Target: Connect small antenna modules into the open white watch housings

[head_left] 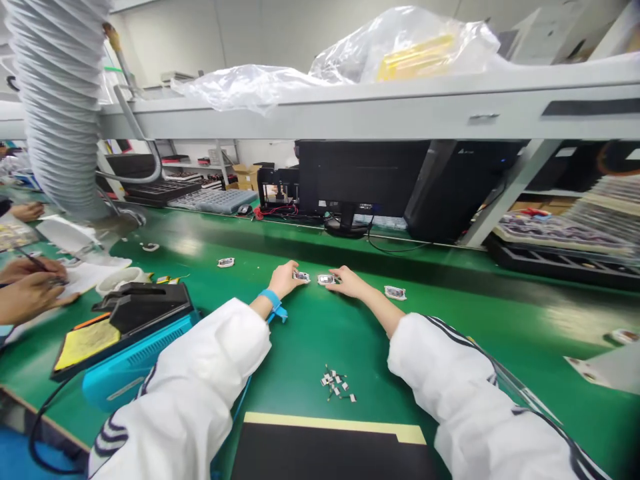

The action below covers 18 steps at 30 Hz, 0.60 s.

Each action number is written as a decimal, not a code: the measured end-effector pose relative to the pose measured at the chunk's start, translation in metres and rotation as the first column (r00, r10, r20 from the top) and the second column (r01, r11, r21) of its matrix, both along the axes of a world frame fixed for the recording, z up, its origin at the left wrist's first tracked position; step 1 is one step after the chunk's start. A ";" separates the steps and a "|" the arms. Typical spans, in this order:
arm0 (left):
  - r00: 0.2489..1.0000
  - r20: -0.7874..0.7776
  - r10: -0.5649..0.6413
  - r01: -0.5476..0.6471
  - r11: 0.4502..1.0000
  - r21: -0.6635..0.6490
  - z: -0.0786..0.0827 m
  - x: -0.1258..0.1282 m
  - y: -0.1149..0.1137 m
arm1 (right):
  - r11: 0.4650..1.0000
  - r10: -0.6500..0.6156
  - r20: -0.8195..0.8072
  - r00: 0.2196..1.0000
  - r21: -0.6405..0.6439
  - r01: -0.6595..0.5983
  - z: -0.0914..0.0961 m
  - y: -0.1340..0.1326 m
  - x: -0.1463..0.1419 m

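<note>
From the head view, the person's left hand [283, 280] and right hand [349, 282] reach across a green bench mat [505, 313], partly curled and nearly meeting; the left fingertips [296, 276] touch one small white-edged module [302, 276], the right fingertips [338, 279] touch a second [326, 280], and whether either hand pinches or only presses cannot be told; two more modules lie apart, one [225, 263] further out to the left and one [395, 293] just beyond the right hand; a small scatter of tiny white-and-metal parts [336, 385] sits nearer the person, well apart from both hands; a blue wrist strap [273, 300] circles the left wrist; a black-and-blue bench device [133, 327] stands to the left, and beyond it a co-worker's hands [30, 290] hold a thin pen over a paper sheet [87, 277]; a monitor [363, 180] stands under the shelf [350, 113] ahead.
</note>
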<state>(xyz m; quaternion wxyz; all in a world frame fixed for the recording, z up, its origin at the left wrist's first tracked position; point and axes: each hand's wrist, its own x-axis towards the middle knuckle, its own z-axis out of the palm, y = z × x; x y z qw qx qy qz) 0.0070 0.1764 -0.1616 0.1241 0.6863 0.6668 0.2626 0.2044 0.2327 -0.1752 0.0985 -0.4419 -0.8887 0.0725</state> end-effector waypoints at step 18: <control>0.626 -0.262 -0.735 0.717 0.674 -0.177 -0.001 0.063 -0.130 | 0.972 0.037 -0.261 0.964 -0.215 -0.096 -0.015 -0.138 0.056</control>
